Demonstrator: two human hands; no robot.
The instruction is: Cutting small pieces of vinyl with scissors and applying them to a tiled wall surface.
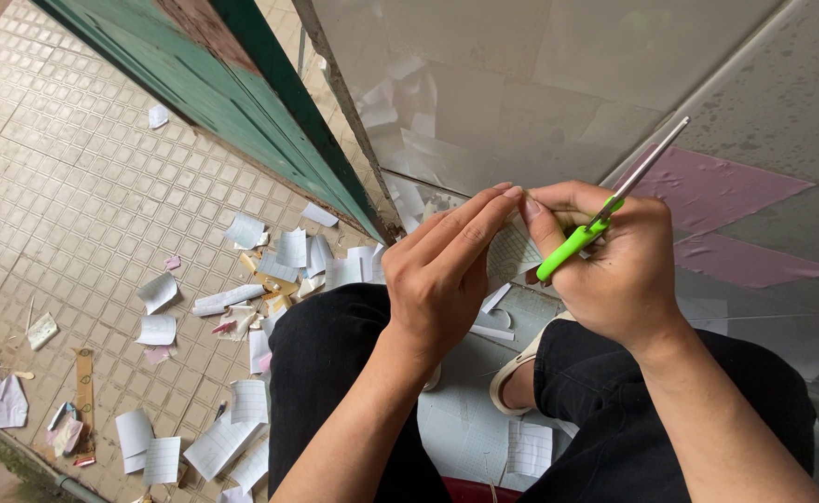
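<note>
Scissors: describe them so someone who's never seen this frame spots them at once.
Start at the person's two hands raised above their dark-trousered knees, in front of the pale glossy wall. The scissors sit in the right hand, while the left hand pinches a small piece of gridded paper. Their bright green handle and thin metal blades pointing up and right stand out from the paper scraps around.

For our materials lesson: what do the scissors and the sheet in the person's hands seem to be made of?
Scissors: handle looks like smooth, bright green plastic; blades look like bare metal, grey with a dull shine. Sheet: apparently thin matt white paper with a printed grid, bending between the left hand and right hand, much like the scraps on the floor.
</note>
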